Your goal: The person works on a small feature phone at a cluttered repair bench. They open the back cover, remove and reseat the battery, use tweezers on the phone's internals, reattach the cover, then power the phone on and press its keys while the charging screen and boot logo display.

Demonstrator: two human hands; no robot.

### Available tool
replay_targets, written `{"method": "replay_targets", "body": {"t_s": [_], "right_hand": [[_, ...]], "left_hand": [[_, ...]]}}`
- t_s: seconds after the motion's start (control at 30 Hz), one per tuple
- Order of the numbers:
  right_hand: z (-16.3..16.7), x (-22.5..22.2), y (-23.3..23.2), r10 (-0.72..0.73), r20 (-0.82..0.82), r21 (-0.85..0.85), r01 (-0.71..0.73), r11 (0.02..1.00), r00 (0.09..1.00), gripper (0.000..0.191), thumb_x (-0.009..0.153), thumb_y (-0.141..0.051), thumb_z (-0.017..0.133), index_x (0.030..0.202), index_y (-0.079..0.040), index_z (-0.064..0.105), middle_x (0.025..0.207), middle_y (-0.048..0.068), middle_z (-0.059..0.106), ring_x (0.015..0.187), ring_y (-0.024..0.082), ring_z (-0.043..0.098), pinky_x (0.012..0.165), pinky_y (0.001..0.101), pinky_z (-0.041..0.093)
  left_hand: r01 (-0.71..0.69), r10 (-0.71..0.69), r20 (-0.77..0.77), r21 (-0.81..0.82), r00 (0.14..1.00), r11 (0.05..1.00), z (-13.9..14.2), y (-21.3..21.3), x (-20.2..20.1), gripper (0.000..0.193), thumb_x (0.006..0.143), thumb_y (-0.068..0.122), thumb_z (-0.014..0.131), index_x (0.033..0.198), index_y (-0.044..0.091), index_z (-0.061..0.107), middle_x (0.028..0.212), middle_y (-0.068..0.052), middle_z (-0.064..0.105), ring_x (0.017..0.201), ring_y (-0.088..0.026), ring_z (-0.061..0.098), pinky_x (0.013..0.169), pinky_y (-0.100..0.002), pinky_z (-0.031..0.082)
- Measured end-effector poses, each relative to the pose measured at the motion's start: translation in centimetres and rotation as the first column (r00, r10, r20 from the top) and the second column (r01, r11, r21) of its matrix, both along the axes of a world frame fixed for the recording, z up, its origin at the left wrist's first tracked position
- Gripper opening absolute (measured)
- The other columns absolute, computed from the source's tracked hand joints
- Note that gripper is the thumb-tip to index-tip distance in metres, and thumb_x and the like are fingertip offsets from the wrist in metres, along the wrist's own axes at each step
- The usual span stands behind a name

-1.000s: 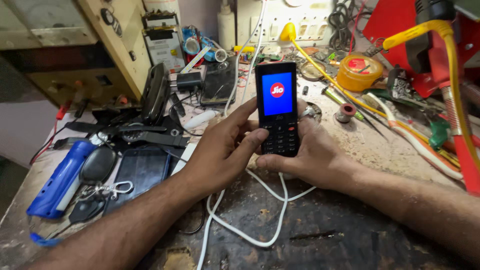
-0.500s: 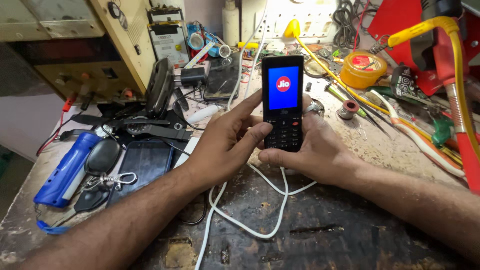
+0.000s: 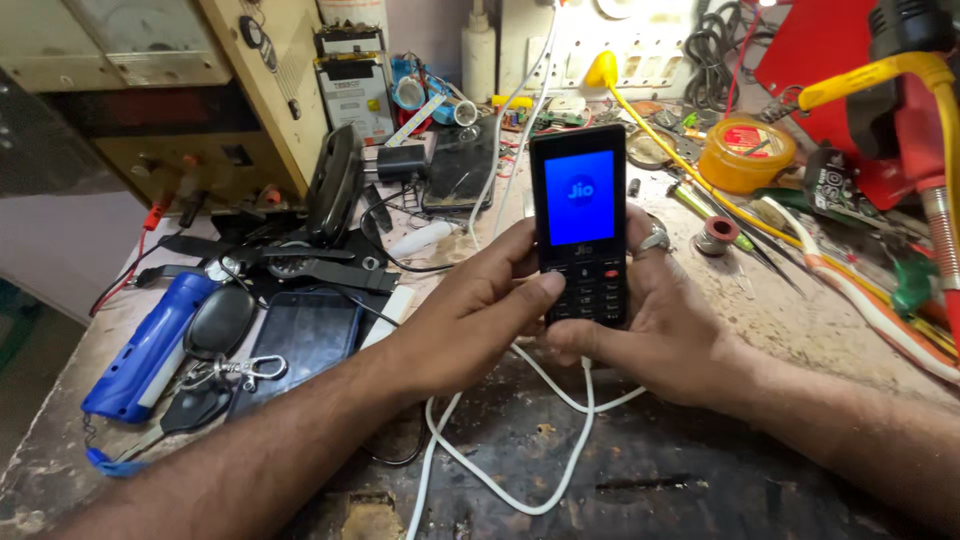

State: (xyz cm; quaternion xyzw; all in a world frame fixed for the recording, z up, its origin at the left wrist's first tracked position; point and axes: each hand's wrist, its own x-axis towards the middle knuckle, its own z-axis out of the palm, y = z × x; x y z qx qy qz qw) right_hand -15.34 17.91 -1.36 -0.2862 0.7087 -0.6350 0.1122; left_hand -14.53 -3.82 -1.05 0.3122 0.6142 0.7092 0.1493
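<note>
A black keypad phone (image 3: 581, 222) stands upright above the workbench, its screen lit blue. My right hand (image 3: 655, 325) grips it from behind and below; a ring shows on one finger. My left hand (image 3: 475, 320) holds its left side, with the thumb pressed on the keypad. A white cable (image 3: 500, 470) runs from under the phone and loops over the dark bench top toward me.
At left lie a blue torch (image 3: 145, 345), a black key fob with keys (image 3: 215, 330) and a dark smartphone (image 3: 305, 335). A yellow tape roll (image 3: 745, 155), solder spool (image 3: 717, 235), tools and coloured wires crowd the right. A beige power supply (image 3: 150, 90) stands back left.
The view has shifted slightly; the phone stays upright in both hands with the same blue screen. My left thumb has settled on the keypad.
</note>
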Motion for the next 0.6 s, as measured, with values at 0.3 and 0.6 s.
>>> {"method": "replay_targets", "body": {"t_s": [0.3, 0.6], "right_hand": [[-0.2, -0.3, 0.7, 0.269, 0.280, -0.472, -0.111, 0.874, 0.922, 0.060, 0.096, -0.011, 0.046, 0.153, -0.012, 0.027, 0.137, 0.016, 0.057, 0.115, 0.029, 0.066, 0.091, 0.0487, 0.060], [-1.1, -1.0, 0.9, 0.266, 0.260, -0.415, -0.141, 0.899, 0.928, 0.050, 0.102, -0.019, 0.045, 0.148, 0.002, 0.039, 0.127, 0.024, 0.063, 0.101, 0.037, 0.071, 0.083, 0.0457, 0.060]], "left_hand": [[0.016, -0.016, 0.030, 0.001, 0.999, 1.000, 1.2, 0.4, 0.5, 0.054, 0.110, 0.018, 0.040, 0.162, 0.009, 0.026, 0.143, -0.009, 0.057, 0.103, -0.014, 0.067, 0.080, -0.031, 0.064], [-0.041, 0.040, -0.016, -0.124, 0.999, 0.991, 1.2, 0.1, 0.6, 0.073, 0.109, 0.016, 0.041, 0.170, 0.017, 0.000, 0.116, -0.016, 0.064, 0.083, -0.018, 0.070, 0.072, -0.029, 0.060]]}}
